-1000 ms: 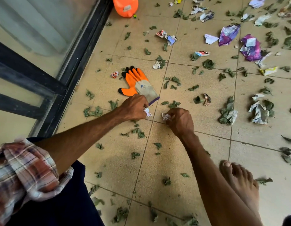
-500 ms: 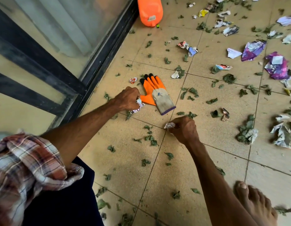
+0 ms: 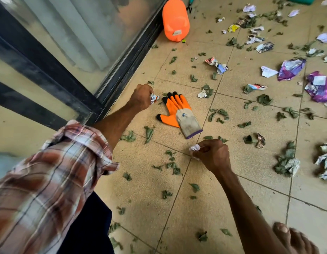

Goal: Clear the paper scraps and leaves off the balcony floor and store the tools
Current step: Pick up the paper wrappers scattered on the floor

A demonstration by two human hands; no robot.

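Note:
My left hand [image 3: 141, 97] is closed around a crumpled printed paper scrap [image 3: 154, 98], low over the tiles just left of an orange work glove [image 3: 179, 113] that lies flat with its grey cuff toward me. My right hand [image 3: 213, 155] is a fist near the floor, gripping a small white paper scrap [image 3: 194, 148] that sticks out at its left side. Green leaf bits [image 3: 172, 166] are scattered between my arms. Bigger crumpled papers, among them a purple one [image 3: 290, 68], lie at the upper right.
A black-framed glass door [image 3: 122, 70] runs along the left. An orange plastic jug [image 3: 175, 20] stands by its track at the top. My bare foot [image 3: 294, 239] rests at the lower right. Leaf and paper heaps [image 3: 287, 165] sit at the right.
My left hand moved up and left, from the glove's cuff to beside its fingertips, still gripping its scrap. My right hand stayed near the tile seam. The view shifted left.

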